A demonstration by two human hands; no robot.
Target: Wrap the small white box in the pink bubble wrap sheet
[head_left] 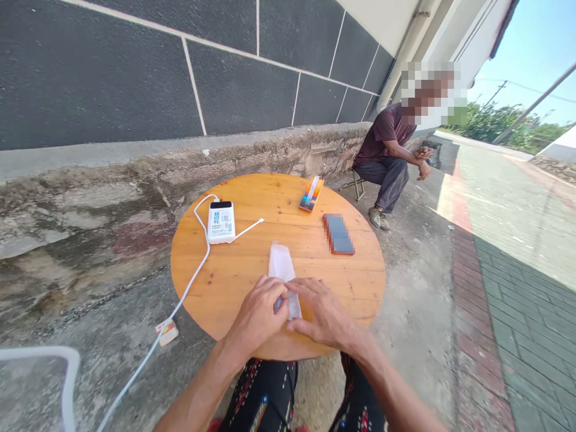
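Note:
A long white strip of folded paper [281, 264] lies on a round wooden table [234, 270], pointing away from me. My left hand [258, 315] has its fingers curled onto the strip's near end. My right hand [326, 315] presses its fingers onto the same end from the right. Both hands meet at the table's near edge.
A white power bank [221, 221] with a white cable [189, 288] lies at the table's left. An orange card pack [311, 194] and a blurred red-edged flat object [338, 234] lie further back. A person sits on a stool [387, 159] beyond the table, by the dark tiled wall.

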